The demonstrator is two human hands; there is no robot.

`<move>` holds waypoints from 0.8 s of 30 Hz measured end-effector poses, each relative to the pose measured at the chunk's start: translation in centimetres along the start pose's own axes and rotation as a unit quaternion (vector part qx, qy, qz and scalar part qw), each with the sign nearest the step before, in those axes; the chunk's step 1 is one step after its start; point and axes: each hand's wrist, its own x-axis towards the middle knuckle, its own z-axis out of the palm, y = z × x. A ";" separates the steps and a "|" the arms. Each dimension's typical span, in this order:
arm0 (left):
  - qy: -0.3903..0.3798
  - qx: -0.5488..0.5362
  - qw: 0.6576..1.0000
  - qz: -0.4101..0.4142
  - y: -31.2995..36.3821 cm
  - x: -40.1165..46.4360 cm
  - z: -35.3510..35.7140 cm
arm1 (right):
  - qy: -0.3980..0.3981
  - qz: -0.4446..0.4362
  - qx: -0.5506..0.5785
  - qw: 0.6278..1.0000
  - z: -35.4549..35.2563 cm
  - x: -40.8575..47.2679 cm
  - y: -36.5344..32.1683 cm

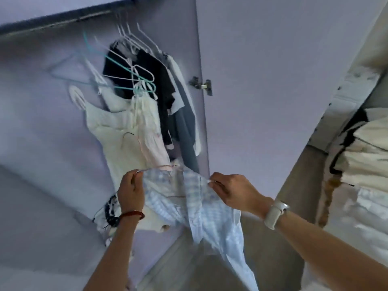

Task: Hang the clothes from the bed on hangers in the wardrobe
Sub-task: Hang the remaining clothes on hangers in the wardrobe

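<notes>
The lilac wardrobe (241,59) is standing open, hangers (134,76) dangling inside. Before it, the left hand (130,190) and right hand (233,191) are each pinching the pale blue checked garment (199,208), which is drooping.

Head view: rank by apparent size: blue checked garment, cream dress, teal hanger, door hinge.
1. Blue checked garment, though it is nearest the camera, so its lead over the dress is unsure.
2. Cream dress.
3. Teal hanger.
4. Door hinge.
</notes>
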 end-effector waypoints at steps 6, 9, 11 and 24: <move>0.109 0.017 0.994 -0.020 -2.6 6.3 -5.6 | 0.005 -0.047 0.073 0.996 3.8 9.3 -4.2; 0.156 0.045 0.986 -0.021 -2.4 9.6 -7.5 | 0.029 -0.039 0.117 0.992 5.5 13.9 -6.1; 0.194 0.067 0.979 0.015 -1.5 11.4 -8.5 | 0.048 -0.037 0.144 0.988 6.8 17.8 -7.1; 0.365 0.407 0.806 0.229 9.3 23.2 -12.7 | 0.189 -0.069 0.158 0.967 6.8 39.9 -10.1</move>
